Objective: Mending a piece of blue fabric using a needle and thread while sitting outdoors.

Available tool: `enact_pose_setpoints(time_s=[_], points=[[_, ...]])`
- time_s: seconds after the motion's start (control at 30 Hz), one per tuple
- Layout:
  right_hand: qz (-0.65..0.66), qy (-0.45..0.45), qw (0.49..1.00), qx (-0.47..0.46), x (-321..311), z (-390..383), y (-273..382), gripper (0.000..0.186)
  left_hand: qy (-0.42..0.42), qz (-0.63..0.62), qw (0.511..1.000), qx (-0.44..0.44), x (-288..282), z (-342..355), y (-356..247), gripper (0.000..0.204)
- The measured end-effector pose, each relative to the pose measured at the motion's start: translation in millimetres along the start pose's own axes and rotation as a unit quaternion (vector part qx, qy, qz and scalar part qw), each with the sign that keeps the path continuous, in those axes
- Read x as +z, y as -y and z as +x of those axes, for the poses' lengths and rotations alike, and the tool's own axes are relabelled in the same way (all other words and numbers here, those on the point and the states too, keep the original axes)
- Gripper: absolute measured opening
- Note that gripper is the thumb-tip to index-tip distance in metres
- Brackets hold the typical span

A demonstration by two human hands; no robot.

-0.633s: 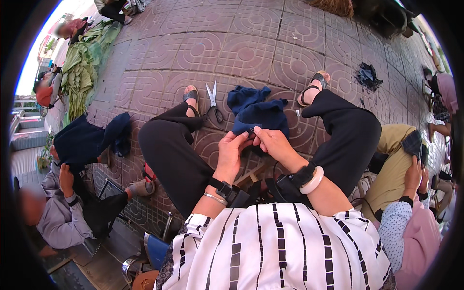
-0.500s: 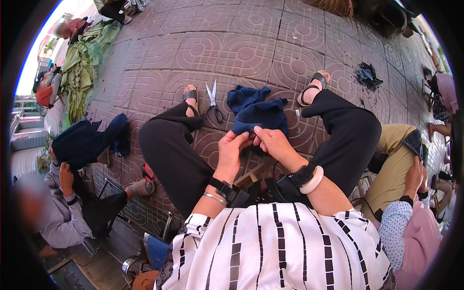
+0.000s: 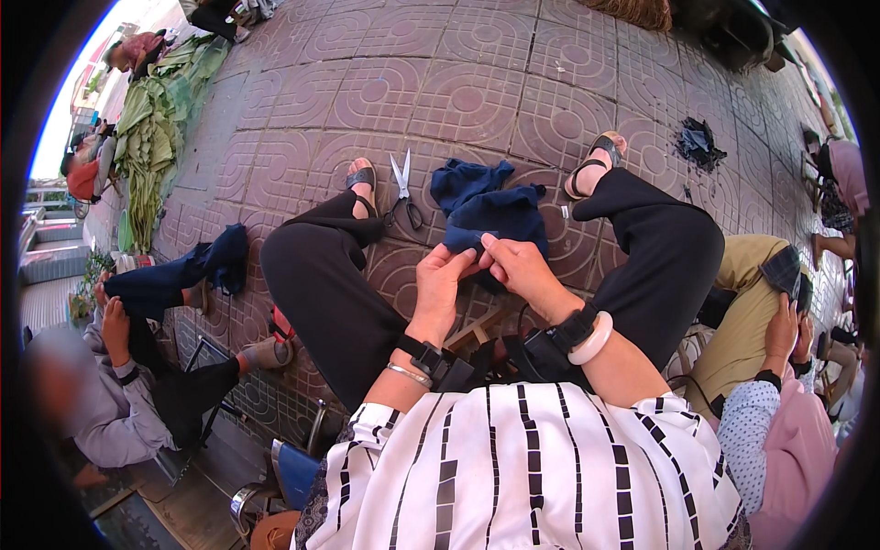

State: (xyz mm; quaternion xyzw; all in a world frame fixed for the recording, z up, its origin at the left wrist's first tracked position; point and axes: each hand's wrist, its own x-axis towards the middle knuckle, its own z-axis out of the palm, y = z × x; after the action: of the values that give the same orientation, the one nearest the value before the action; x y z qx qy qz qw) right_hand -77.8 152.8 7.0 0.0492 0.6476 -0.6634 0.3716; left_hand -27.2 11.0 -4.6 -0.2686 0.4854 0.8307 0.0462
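Observation:
A dark blue cloth (image 3: 500,213) lies bunched on the paving between my feet, its near edge lifted up to my fingers. My left hand (image 3: 444,282) pinches that edge between thumb and fingers. Close beside it, my right hand (image 3: 524,273) is closed at the same edge, its thumb and forefinger pressed together. Whether a needle or thread is between those fingertips is too small to tell. Scissors (image 3: 403,190) with dark handles and spread blades rest on the ground left of the cloth, near my left foot.
At left, a seated person handles another dark blue cloth (image 3: 179,275). To the right sits a person in khaki trousers (image 3: 747,316). Large green leaves (image 3: 147,137) are heaped at far left. A dark scrap of cloth (image 3: 698,144) lies beyond my right foot. A blue chair (image 3: 298,477) stands behind my left side.
My right hand's fingertips have risen slightly from the cloth edge; my left hand keeps its place. The person at left has lowered and pulled in their blue cloth.

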Motion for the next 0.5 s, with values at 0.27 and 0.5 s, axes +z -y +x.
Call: enact_pose_setpoints(time_s=[0.27,0.5], points=[[0.101,0.03,0.992,0.071,-1.7,-3.6,4.8,0.037,0.012,0.021,1.0,0.014,1.8,-0.1,-0.7,0.019],[0.142,0.05,0.985,0.084,-2.4,-2.6,1.2,0.036,0.023,0.039,0.999,0.024,0.3,-0.1,0.8,0.019]])
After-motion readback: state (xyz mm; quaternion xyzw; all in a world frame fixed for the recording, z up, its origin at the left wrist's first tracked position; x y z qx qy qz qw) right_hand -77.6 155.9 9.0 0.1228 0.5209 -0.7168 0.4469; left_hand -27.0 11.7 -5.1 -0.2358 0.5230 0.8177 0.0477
